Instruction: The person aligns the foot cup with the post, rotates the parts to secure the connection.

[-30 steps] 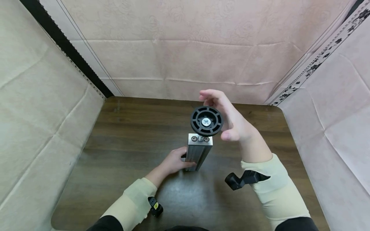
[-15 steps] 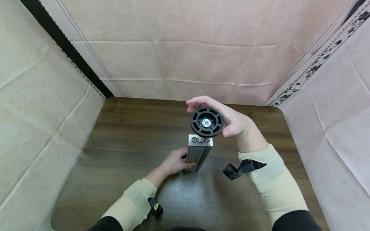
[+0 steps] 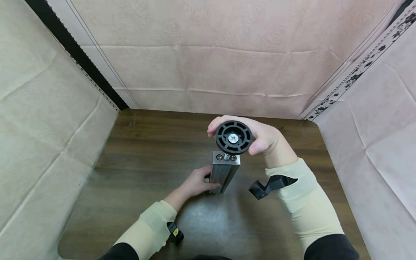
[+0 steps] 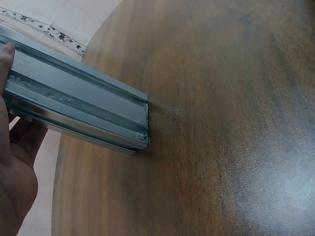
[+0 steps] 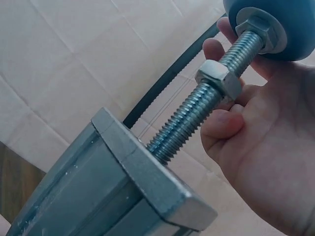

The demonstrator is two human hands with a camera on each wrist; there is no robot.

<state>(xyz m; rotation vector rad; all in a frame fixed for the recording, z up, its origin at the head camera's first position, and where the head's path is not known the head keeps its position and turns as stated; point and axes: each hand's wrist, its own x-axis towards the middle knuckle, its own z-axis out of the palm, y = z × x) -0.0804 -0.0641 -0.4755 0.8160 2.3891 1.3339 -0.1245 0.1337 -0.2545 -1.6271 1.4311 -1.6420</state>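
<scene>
My left hand (image 3: 195, 182) grips an upright aluminium profile (image 3: 223, 173) from its left side, low down. In the left wrist view the lower end of the profile (image 4: 83, 98) meets the wooden tabletop. On top sits an end plate (image 5: 152, 172) with a threaded rod (image 5: 182, 123) rising from it. A hex nut (image 5: 219, 78) sits partway along the rod. The black round levelling foot (image 3: 233, 127) tops the rod. My right hand (image 3: 260, 133) curls its fingers round the foot's far side, thumb at its right edge. Exact finger contact is partly hidden.
The brown wooden tabletop (image 3: 139, 155) has rounded corners. Pale cloth panels (image 3: 201, 72) enclose it at the back and both sides. Camera mounts (image 3: 271, 186) sit on both wrists.
My right hand has moved in from the right, its fingers reaching leftward behind the levelling foot and curling round it. The left hand and the profile stay in place.
</scene>
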